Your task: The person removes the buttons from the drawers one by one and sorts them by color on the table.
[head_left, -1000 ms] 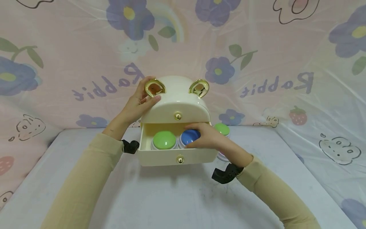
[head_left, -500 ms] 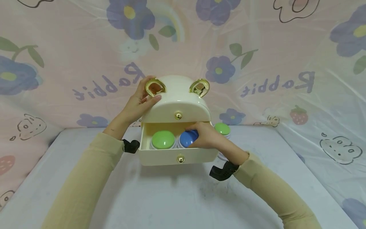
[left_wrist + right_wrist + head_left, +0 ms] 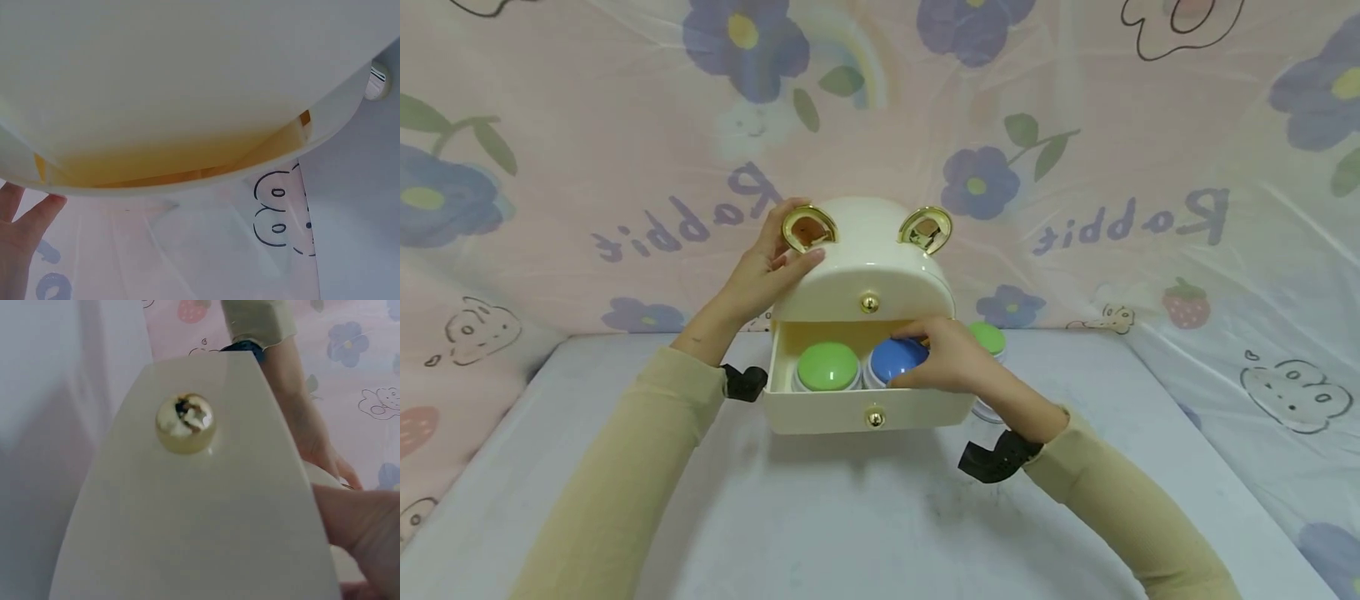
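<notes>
Blue jar (image 3: 871,378) inside drawer (image 3: 820,414), near front edge.
Right hand (image 3: 953,358)'s grip pinched jar; left hand (image 3: 758,279) held box (image 3: 867,250). Smooth lid (image 3: 897,358) risked slipping, tipping jar against that edge.

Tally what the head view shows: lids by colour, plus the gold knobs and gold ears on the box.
Green lids: 2
Blue lid: 1
Gold knobs: 2
Gold ears: 2
Total: 7, leaving out the hidden lid of one partly covered jar.
</notes>
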Motion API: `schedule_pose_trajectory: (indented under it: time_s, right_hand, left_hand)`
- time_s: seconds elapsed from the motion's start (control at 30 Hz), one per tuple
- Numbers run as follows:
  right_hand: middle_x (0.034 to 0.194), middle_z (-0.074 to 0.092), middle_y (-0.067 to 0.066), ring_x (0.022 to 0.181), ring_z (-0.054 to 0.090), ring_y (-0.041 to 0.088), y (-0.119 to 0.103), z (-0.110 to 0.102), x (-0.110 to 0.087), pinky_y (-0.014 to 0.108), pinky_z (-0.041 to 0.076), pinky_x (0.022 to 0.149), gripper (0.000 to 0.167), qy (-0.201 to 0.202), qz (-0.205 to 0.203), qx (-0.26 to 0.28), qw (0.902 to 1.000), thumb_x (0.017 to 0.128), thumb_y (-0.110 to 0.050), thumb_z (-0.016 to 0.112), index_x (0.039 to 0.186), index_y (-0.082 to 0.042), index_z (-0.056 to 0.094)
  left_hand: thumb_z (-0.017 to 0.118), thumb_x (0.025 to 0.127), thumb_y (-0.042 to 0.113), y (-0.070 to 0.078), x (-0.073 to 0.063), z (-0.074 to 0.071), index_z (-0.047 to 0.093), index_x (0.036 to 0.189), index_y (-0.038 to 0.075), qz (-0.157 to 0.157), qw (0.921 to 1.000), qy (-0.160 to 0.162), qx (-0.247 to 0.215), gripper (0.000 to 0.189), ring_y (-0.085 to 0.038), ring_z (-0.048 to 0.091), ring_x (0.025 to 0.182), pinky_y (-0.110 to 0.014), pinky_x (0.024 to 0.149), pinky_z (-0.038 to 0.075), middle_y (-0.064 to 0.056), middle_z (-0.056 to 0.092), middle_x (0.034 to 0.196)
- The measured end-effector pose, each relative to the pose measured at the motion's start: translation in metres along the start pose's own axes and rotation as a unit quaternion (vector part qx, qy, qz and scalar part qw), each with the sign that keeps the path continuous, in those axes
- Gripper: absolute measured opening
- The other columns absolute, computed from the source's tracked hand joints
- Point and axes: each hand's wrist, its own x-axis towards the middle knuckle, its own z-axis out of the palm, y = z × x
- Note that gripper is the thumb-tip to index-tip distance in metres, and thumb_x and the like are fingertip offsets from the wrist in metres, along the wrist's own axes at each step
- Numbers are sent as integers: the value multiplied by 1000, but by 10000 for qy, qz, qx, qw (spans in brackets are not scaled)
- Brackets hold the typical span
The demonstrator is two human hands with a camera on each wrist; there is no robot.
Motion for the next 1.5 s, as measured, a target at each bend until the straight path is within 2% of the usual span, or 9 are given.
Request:
schedule_pose_trajectory:
  time_s: [0.17,0.23,0.4,0.63,0.8,1.03,1.27,1.5]
  right_hand:
    - [126,60,10,115,57,30,1,-3,-6,47,49,93,69,230,500,456,9974,66,-32,85,128,-12,62]
    - [129,58,11,118,56,33,1,-4,-8,49,47,96,68,344,543,680,9956,67,-31,85,129,-12,61]
    - [133,54,13,121,53,35,2,-5,-13,50,43,102,65,663,340,1137,9907,69,-23,84,128,-8,61]
    - [126,52,12,119,50,32,5,-2,-20,52,40,104,62,1142,184,1302,9847,72,-25,82,128,-9,61]
    - [125,50,13,119,49,32,7,-2,-25,54,42,101,58,1587,233,1627,9736,75,-22,81,129,-12,61]
    - [127,49,12,120,46,26,12,-6,-30,49,44,99,55,2248,19,2198,9493,75,-14,81,126,-10,62]
    - [123,49,11,116,46,24,22,-7,-36,49,41,99,53,2639,-120,2180,9395,74,-14,79,125,-10,63]
    - [122,47,12,116,45,22,39,-11,-42,47,40,98,51,2958,-47,2120,9314,75,-15,78,124,-11,64]
  left_hand:
    - [61,94,29,1,1,-1,21,146,41,1,10000,8,24,66,-28,31,143,-56,112,26,-4,43,144]
    - [61,94,28,1,1,-1,21,146,41,0,10000,9,16,67,-28,31,143,-56,112,26,-4,42,144]
    - [61,94,28,1,0,-1,21,146,41,5,10000,21,6,66,-28,32,142,-56,111,27,-6,44,143]
    - [61,94,30,0,1,0,21,145,44,-50,10000,13,14,66,-26,33,142,-55,111,28,-6,45,142]
    - [60,95,29,-2,2,1,22,145,44,23,10000,4,-23,65,-25,33,142,-55,111,28,-7,45,141]
    - [60,95,28,-2,2,1,23,144,44,63,10000,18,-49,64,-24,35,141,-55,109,30,-6,46,139]
    - [60,95,28,-2,1,1,22,145,43,40,10000,0,-46,64,-31,34,141,-58,108,30,-10,44,141]
    - [60,95,27,-2,2,1,21,146,39,63,9999,4,-92,66,-28,33,142,-56,111,27,-6,46,139]
